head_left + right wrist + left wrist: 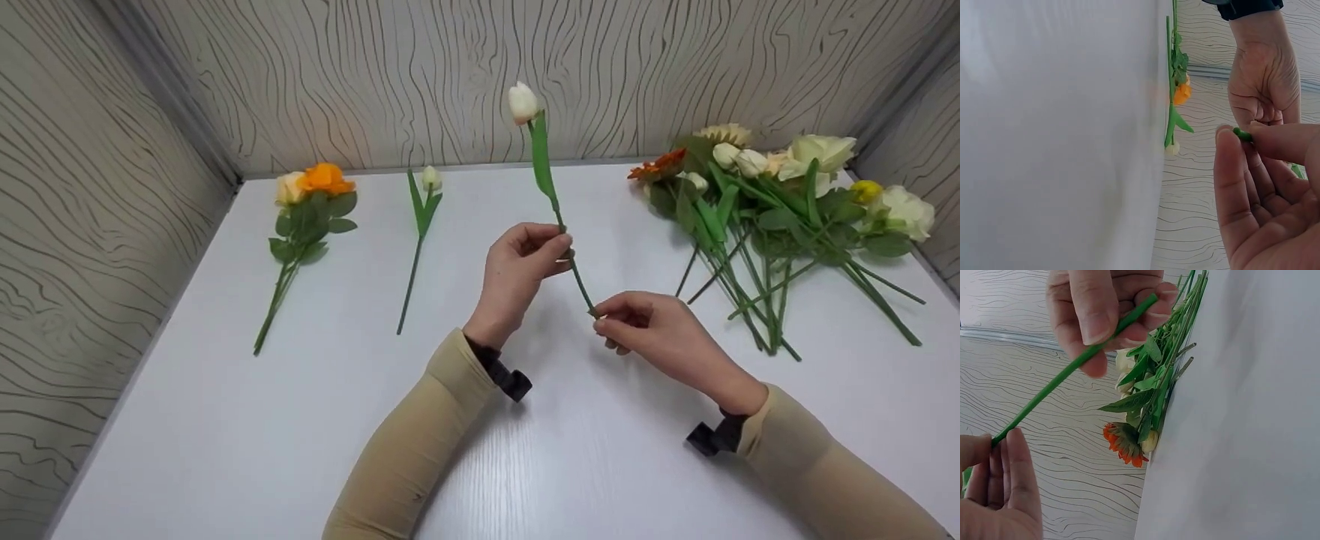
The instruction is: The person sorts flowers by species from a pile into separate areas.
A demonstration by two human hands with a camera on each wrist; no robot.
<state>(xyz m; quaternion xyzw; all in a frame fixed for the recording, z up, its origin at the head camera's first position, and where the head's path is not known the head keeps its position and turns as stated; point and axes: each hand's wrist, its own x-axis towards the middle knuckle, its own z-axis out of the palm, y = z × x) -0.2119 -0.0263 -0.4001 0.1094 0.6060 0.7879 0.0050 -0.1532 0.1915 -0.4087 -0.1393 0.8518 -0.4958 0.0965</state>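
- Two hands are seen in the head view: the left hand [517, 270] and the right hand [660, 326]. One white tulip [544, 166] is held up between them, above the worktop [262, 442], its bloom [523, 103] tipped toward 11 o'clock.
- The stem [580, 277] is pinched by the fingers of both hands, partway along by the left and at the lower end by the right.
- The tulip is judged light, with a firm but bendable stem; its bloom and one visible leaf [541, 142] could be crushed, so it is best taken by the bare stem.
- One orange flower [327, 179] and one peach flower [290, 189] are laid together at 9 o'clock; one second tulip [425, 217] is laid alone at 10 o'clock, nearer the centre.
- At 3 o'clock, one mixed pile [780, 219] is seen: one red-orange flower [660, 165] and one yellow flower [868, 191] are counted; the overlapped pale blooms cannot be counted surely.
- In the left wrist view, the stem is shown aslant between the left hand at 8 o'clock and the right at 11.
- In the right wrist view, the stem's end is pinched at 3 o'clock; the left hand's grip is hidden there.
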